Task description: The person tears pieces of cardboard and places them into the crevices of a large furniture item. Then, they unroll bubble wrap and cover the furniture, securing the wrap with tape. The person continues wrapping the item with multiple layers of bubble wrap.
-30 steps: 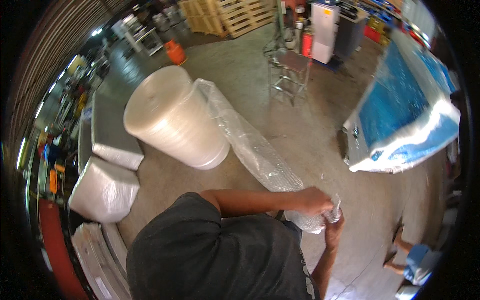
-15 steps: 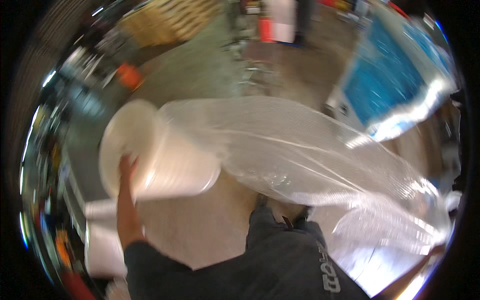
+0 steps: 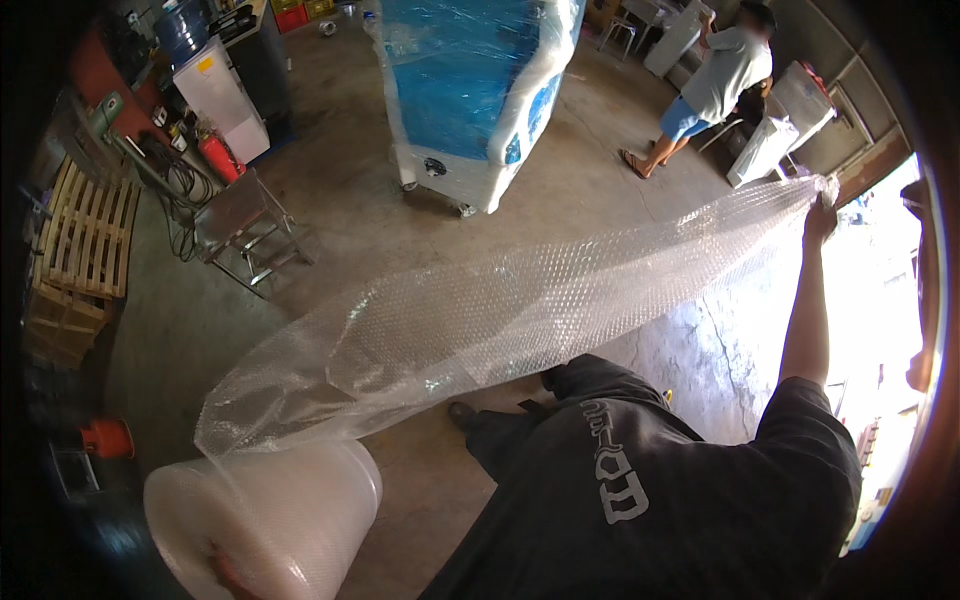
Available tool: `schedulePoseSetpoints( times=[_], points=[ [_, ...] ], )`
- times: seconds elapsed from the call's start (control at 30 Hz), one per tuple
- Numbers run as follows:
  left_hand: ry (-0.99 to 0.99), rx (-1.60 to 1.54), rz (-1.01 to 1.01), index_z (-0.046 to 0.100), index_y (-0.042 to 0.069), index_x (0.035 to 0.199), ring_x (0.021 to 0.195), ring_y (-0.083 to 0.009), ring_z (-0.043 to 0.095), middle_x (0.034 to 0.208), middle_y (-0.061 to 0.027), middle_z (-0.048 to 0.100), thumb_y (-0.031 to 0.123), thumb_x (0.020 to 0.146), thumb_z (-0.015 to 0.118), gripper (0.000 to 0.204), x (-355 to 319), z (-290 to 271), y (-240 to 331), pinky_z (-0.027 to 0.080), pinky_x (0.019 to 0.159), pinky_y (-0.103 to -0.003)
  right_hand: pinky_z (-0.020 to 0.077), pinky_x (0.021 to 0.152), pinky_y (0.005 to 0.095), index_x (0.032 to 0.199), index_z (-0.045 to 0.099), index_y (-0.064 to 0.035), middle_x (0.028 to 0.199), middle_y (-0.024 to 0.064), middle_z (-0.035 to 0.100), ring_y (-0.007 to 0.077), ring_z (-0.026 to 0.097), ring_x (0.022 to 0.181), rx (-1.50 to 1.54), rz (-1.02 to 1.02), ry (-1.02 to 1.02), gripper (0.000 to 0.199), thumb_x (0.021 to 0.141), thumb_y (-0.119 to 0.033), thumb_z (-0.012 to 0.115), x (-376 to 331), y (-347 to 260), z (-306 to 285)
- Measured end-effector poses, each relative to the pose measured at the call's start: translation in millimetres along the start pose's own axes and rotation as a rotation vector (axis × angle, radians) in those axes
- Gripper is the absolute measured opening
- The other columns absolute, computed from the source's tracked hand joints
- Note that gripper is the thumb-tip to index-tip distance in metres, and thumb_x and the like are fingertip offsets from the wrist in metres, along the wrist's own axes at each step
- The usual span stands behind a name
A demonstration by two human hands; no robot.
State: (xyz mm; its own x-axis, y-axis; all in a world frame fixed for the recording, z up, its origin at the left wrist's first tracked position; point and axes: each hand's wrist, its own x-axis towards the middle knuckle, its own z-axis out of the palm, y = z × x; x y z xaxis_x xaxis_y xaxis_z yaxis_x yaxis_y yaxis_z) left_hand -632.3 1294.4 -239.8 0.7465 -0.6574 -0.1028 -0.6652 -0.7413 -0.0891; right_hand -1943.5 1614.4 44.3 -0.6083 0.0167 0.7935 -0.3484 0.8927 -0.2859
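A long sheet of clear bubble wrap [image 3: 520,320] stretches across in front of me, rising toward the right. My right hand [image 3: 822,218] is closed around its bunched end, with that arm held far out. The sheet's other end runs to a big roll of bubble wrap [image 3: 290,520] at the lower left. At the end face of this roll a small reddish part of my left hand [image 3: 228,572] shows, dark and blurred. Its fingers cannot be made out. Beyond the sheet stands a blue and white cabinet [image 3: 460,90] on casters, wrapped in clear film.
A metal step stool [image 3: 245,225], a red fire extinguisher [image 3: 218,155] and wooden pallets [image 3: 88,235] are on the left. An orange-red container [image 3: 106,438] sits near the roll. Another person [image 3: 715,80] stands at the far right, beside white panels [image 3: 765,148].
My view has turned to the right. My right hand has lifted the wrap's end from low right to high right, drawing the sheet taut. The roll now appears lower left.
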Motion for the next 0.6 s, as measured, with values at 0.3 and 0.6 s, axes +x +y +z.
schedulePoseSetpoints(
  times=[0.3, 0.6],
  points=[
    [0.147, 0.233, 0.087, 0.042, 0.000, 0.149, 0.138, -0.0372, 0.044, 0.153, -0.0200, 0.044, 0.070, 0.089, 0.058, 0.094, -72, -26, 74, 0.036, 0.112, -0.049, 0.0506, 0.092, 0.0445, 0.125, 0.063, -0.0005, 0.122, 0.0243, 0.066, 0.0381, 0.065, 0.109, 0.238, -0.114, 0.073, 0.046, 0.096, -0.036, 0.064, -15, -66, 71],
    [-0.048, -0.253, -0.003, 0.053, -0.013, 0.134, 0.114, -0.0428, 0.062, 0.129, -0.0266, 0.062, 0.078, 0.091, 0.041, 0.102, -209, -126, 207, 0.047, 0.100, -0.047, 0.0528, 0.075, 0.0468, 0.137, 0.057, -0.0284, 0.101, 0.0208, 0.067, 0.0364, 0.067, 0.089, 0.214, -0.238, 0.164, 0.041, 0.096, -0.029, 0.058, 91, -65, 213]
  ],
)
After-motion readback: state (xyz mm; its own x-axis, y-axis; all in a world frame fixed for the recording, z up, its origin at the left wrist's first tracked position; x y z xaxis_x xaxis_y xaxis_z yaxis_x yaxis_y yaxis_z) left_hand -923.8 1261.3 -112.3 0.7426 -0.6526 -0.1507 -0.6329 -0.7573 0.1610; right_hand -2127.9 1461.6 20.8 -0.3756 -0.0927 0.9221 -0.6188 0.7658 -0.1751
